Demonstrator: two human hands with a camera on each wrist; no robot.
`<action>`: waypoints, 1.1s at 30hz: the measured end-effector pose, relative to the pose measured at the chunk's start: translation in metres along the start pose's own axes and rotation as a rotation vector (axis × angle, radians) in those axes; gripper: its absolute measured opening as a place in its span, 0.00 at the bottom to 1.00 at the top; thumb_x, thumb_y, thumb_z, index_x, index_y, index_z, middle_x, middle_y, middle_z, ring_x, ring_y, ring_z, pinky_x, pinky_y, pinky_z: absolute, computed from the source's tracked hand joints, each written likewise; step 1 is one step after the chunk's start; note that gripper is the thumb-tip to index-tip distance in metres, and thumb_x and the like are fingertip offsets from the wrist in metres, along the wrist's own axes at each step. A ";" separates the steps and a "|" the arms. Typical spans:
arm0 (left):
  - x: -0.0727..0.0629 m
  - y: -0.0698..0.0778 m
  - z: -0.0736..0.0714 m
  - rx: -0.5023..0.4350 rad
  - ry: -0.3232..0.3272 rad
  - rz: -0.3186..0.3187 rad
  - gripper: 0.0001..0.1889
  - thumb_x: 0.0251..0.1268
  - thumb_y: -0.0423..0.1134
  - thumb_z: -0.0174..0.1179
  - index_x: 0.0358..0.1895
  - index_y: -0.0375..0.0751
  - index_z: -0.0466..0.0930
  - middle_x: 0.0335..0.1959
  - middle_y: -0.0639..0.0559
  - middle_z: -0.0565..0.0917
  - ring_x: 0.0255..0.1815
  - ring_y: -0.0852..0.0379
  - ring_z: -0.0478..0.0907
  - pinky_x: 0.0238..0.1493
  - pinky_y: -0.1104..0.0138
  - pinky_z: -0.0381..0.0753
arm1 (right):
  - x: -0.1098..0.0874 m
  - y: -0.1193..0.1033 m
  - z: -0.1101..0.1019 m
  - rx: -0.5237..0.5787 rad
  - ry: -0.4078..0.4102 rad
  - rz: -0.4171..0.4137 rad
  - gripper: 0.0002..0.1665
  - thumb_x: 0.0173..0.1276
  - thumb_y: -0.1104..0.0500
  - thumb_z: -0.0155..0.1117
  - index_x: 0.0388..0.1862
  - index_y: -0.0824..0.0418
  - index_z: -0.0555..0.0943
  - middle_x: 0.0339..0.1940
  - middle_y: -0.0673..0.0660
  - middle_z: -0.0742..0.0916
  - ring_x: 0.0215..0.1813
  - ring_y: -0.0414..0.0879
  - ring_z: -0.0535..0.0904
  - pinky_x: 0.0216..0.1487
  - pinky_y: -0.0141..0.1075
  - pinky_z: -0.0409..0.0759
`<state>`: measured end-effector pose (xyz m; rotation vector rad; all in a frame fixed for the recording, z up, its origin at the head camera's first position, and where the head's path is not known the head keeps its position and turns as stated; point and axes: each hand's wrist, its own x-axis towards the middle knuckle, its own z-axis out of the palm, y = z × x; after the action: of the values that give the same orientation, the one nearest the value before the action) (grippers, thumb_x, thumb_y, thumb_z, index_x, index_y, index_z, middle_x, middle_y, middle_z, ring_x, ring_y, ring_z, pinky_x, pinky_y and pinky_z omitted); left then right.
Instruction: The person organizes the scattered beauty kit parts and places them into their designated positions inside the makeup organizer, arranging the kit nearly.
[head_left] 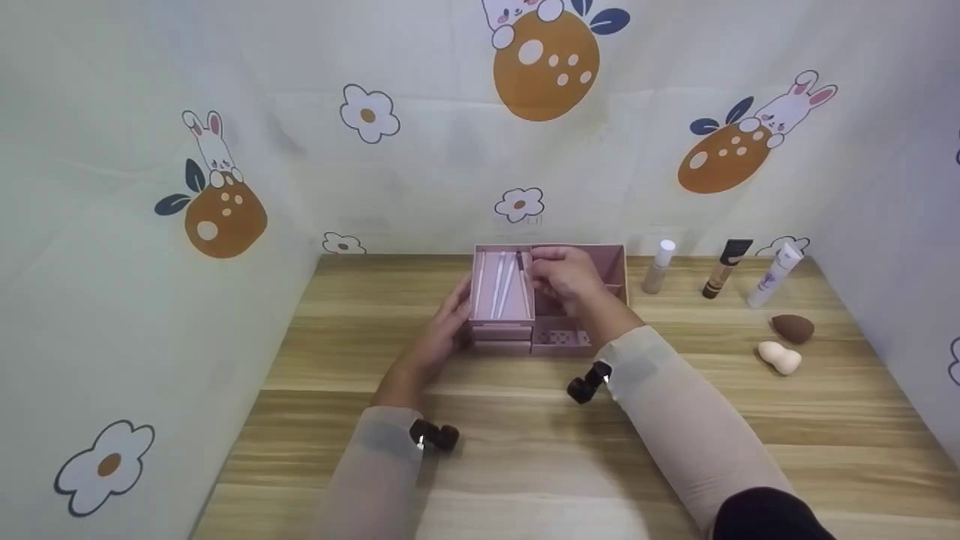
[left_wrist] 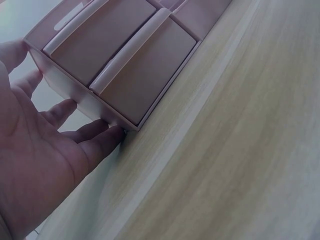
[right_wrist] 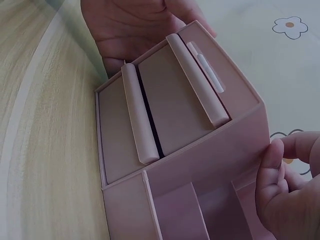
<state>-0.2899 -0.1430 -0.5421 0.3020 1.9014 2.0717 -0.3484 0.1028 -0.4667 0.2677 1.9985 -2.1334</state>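
Note:
A pink desk organizer (head_left: 502,348) stands near the back of the table, with two drawers (left_wrist: 145,70) at its left front and compartments (right_wrist: 175,210) on its right. Several slim sticks (head_left: 501,285), some white and one dark-ended, lie in its top tray. My left hand (head_left: 446,330) rests its spread fingers (left_wrist: 62,112) along the organizer's left side. Thumb and forefinger of my right hand (head_left: 570,277) pinch the top edge of the tall section's right wall, seen at the corner in the right wrist view, where the other fingers of that hand (right_wrist: 292,195) are curled.
Right of the organizer stand a white-capped bottle (head_left: 660,268), a black-capped tube (head_left: 726,270) and a white tube (head_left: 775,276). A brown sponge (head_left: 793,328) and a cream sponge (head_left: 780,358) lie in front of them. A patterned cloth wall (head_left: 435,180) encloses the wooden table (head_left: 510,450).

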 end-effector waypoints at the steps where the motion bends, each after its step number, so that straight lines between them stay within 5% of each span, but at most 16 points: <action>1: 0.000 0.000 0.000 0.002 0.002 -0.005 0.30 0.86 0.58 0.48 0.84 0.80 0.53 0.91 0.58 0.48 0.90 0.44 0.54 0.87 0.45 0.61 | 0.000 0.000 0.000 0.000 0.002 0.000 0.25 0.68 0.71 0.66 0.65 0.67 0.84 0.46 0.58 0.88 0.32 0.41 0.84 0.35 0.29 0.88; 11: 0.000 0.002 0.001 -0.028 -0.002 -0.004 0.31 0.86 0.56 0.48 0.85 0.76 0.53 0.91 0.57 0.49 0.88 0.43 0.58 0.86 0.46 0.63 | -0.001 0.003 -0.005 -0.002 -0.010 -0.001 0.25 0.66 0.71 0.70 0.63 0.65 0.85 0.43 0.57 0.90 0.29 0.40 0.84 0.30 0.28 0.83; 28: 0.000 0.003 0.002 0.005 0.015 -0.014 0.31 0.85 0.59 0.49 0.85 0.79 0.53 0.90 0.58 0.50 0.87 0.40 0.59 0.86 0.45 0.63 | -0.019 0.002 -0.040 0.043 -0.031 -0.014 0.33 0.70 0.70 0.71 0.73 0.62 0.78 0.49 0.52 0.89 0.44 0.45 0.90 0.57 0.39 0.91; 33: 0.001 0.002 0.001 0.004 0.006 -0.009 0.32 0.86 0.58 0.47 0.86 0.75 0.51 0.91 0.55 0.49 0.88 0.38 0.58 0.86 0.44 0.62 | -0.022 0.003 -0.053 0.056 -0.037 -0.021 0.35 0.71 0.70 0.70 0.76 0.65 0.74 0.45 0.49 0.89 0.42 0.43 0.90 0.52 0.35 0.92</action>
<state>-0.2903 -0.1418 -0.5401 0.2874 1.9070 2.0661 -0.3272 0.1565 -0.4678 0.2156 1.9320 -2.1938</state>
